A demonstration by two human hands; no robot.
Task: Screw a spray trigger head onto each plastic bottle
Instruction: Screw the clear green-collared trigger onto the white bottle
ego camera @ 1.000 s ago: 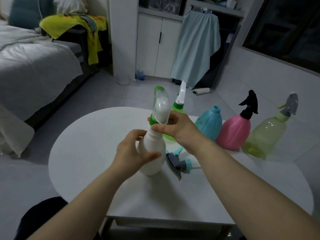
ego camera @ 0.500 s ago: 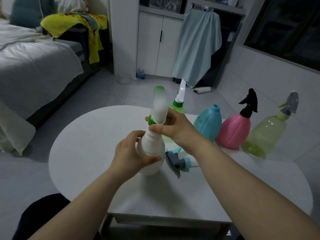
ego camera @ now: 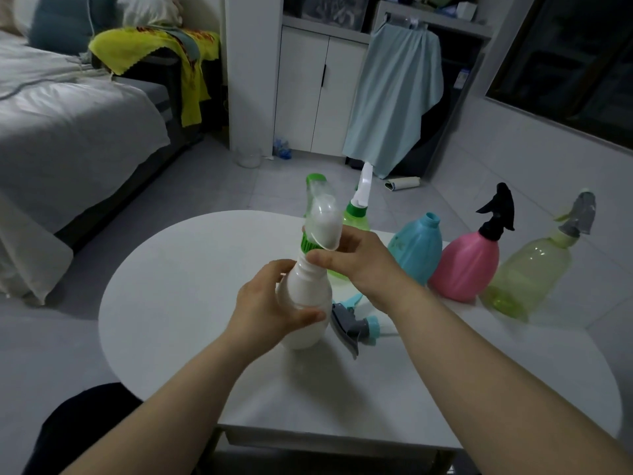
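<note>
A white bottle (ego camera: 303, 289) stands on the round white table (ego camera: 178, 303), gripped around its body by my left hand (ego camera: 270, 306). On its neck sits a clear trigger head (ego camera: 322, 217) with a green collar, and my right hand (ego camera: 356, 262) pinches that collar. Just right of the bottle a loose grey and blue trigger head (ego camera: 356, 325) lies on the table. A blue bottle (ego camera: 416, 252) without a head stands behind. Beside it are a pink bottle (ego camera: 467, 265) with a black head, a pale yellow-green bottle (ego camera: 531, 275) with a grey head, and a green bottle (ego camera: 356, 214) with a white head.
The bottles line the table's far right edge. A grey sofa (ego camera: 68, 138) with a yellow cloth stands at the left, a white cabinet (ego camera: 318, 87) and a hanging blue cloth (ego camera: 394, 104) at the back. A dark shape (ego camera: 82, 423) shows below the near table edge.
My right hand has turned on the green collar and the trigger head has rotated a little. The left hand stays on the bottle. The view shifted slightly.
</note>
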